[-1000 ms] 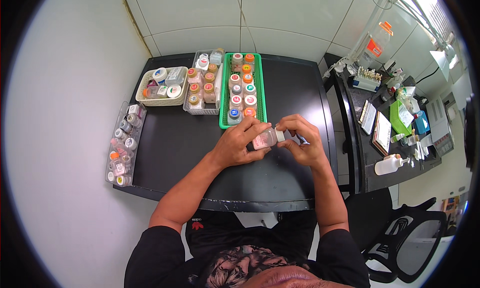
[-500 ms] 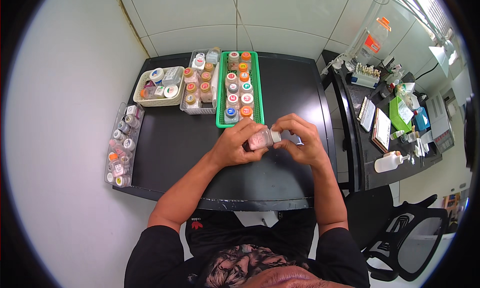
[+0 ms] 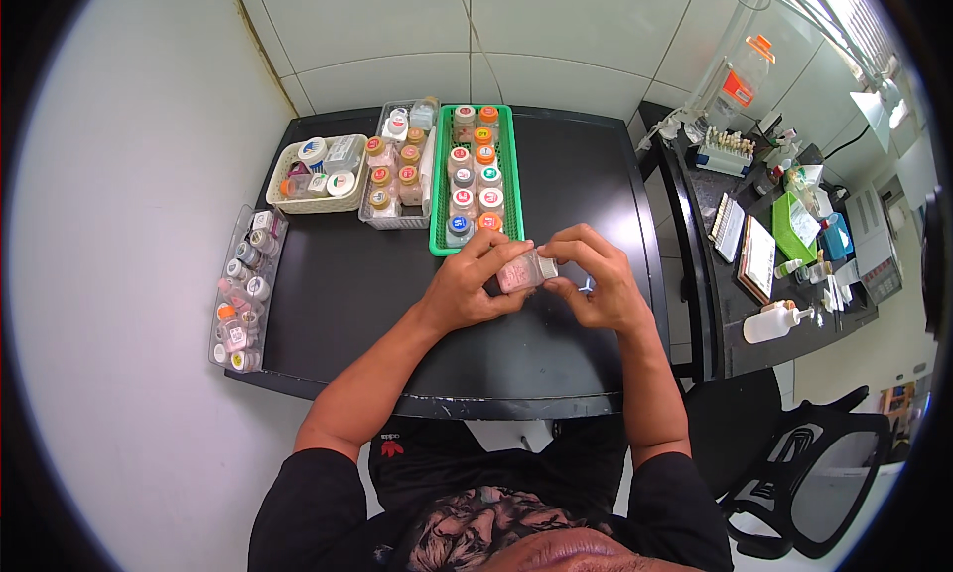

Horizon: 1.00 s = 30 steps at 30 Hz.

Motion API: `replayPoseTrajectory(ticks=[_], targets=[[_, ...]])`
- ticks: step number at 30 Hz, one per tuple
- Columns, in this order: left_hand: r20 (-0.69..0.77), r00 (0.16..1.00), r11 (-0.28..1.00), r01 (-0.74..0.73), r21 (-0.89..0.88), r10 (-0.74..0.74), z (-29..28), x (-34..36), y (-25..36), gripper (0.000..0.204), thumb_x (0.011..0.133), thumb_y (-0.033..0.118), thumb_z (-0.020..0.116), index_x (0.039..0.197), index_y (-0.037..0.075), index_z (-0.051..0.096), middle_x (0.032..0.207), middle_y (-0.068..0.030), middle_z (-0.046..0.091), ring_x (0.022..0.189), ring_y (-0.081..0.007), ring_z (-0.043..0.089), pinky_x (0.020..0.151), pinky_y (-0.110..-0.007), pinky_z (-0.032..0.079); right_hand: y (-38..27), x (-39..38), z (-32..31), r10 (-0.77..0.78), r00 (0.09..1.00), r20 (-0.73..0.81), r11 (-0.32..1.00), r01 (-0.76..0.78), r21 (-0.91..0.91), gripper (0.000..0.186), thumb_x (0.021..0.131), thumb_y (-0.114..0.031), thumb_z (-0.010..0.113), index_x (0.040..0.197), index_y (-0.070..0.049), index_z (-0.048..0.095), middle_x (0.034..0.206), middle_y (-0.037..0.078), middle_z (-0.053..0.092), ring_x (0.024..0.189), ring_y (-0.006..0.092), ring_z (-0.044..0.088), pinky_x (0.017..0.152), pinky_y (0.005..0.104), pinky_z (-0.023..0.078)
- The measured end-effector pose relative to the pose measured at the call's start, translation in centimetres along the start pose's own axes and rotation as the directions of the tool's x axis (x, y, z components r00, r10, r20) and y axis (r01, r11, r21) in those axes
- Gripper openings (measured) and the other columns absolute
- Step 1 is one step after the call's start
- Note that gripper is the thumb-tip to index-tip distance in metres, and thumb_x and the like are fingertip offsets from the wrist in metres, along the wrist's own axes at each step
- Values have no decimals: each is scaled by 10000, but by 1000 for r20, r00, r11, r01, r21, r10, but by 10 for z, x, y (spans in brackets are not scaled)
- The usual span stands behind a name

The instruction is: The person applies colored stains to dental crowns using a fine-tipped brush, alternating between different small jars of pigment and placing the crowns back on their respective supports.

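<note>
In the head view, the left hand is clamped around the body of a small clear jar with pink content, which is held over the large black table and tilted so that its neck points to the right. This grip, I think, keeps the jar from turning. The right hand has its thumb and fingertips together at the round white cap, probably because the cap offers an edge to pinch. A small bluish-white object shows beside the right palm (what it is, I cannot tell). Just beyond the hands is a long green plastic basket, where many capped jars stand upright in two columns, apparently so that their coloured lids can be seen from above.
</note>
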<state>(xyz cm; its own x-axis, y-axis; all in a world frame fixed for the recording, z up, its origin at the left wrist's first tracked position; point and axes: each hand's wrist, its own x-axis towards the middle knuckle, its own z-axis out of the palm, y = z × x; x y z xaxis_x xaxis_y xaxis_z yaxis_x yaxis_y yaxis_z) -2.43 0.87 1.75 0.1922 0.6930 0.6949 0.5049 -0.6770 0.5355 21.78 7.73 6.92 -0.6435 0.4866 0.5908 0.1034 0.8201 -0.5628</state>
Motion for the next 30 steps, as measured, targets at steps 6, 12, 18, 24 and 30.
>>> replayPoseTrajectory(ticks=[6, 12, 18, 24, 30], targets=[[5, 998, 996, 62, -61, -61, 8, -1, 1, 684, 791, 84, 959, 1432, 63, 722, 1203, -135, 690, 1049, -275, 735, 878, -377, 630, -5, 1, -4, 88, 996, -2, 996, -87, 26, 408, 793, 33, 896, 1175, -1, 754, 1068, 116, 728, 880, 264, 709, 787, 377, 592], [18, 998, 995, 65, -79, -64, 11, -1, -1, 725, 810, 84, 950, 1481, 45, 679, 1240, -149, 673, 1040, -282, 731, 896, -376, 623, -7, 3, -4, 96, 995, -15, 995, -96, 2, 421, 778, 63, 882, 1174, 0, 751, 1054, 120, 727, 855, 261, 689, 778, 380, 582], [-178, 980, 990, 69, -120, -90, 22, -6, 2, 830, 814, 151, 973, 1511, 8, 545, 1294, -181, 588, 974, -253, 673, 850, -369, 582, 1, 1, -5, 38, 986, -162, 996, -51, -79, 425, 816, 12, 870, 1220, -21, 742, 1033, 103, 717, 850, 219, 678, 720, 328, 512], [-216, 976, 1000, 21, -9, -23, 15, -5, -3, 559, 848, 255, 955, 1211, 34, 593, 1046, -118, 618, 755, -236, 580, 720, -365, 527, -1, 73, -3, 85, 925, -370, 978, -148, -144, 338, 960, -19, 801, 1286, -15, 712, 1017, 63, 716, 922, 153, 697, 738, 314, 538], [-171, 985, 1000, -16, 6, 17, 22, -3, -2, 375, 893, 257, 895, 1068, 19, 665, 992, -137, 690, 851, -330, 691, 794, -438, 568, 34, 181, 37, -52, 968, -245, 950, -28, -311, 352, 960, -81, 815, 1293, -49, 707, 1077, 167, 735, 1006, 348, 760, 832, 443, 605]])
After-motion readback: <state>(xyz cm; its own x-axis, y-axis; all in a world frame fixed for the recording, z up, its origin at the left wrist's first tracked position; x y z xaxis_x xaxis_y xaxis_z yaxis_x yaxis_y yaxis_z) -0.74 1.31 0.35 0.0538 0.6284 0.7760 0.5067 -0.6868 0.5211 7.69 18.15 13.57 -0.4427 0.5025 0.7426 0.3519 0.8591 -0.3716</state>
